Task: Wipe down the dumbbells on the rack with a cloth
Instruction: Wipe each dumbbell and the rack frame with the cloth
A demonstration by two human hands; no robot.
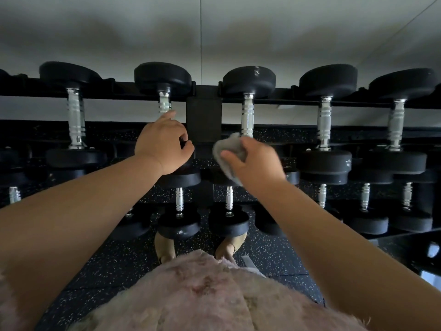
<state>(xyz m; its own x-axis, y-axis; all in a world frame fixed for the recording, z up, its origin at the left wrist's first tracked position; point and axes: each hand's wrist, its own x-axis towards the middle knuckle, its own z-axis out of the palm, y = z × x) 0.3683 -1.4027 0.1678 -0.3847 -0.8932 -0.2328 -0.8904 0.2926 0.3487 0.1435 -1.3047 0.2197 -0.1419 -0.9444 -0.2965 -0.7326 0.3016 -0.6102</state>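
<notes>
Gripping bunched cloth (228,146) in R hand (255,161), just under 3rd dumbbell (247,115) handle, L hand (162,142) on 2nd dumbbell (163,77), grip unclear

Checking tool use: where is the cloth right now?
In the head view, the grey cloth is bunched in the right hand, at the near end of the middle top-row dumbbell's chrome handle, just right of the rack's black centre post.
</notes>
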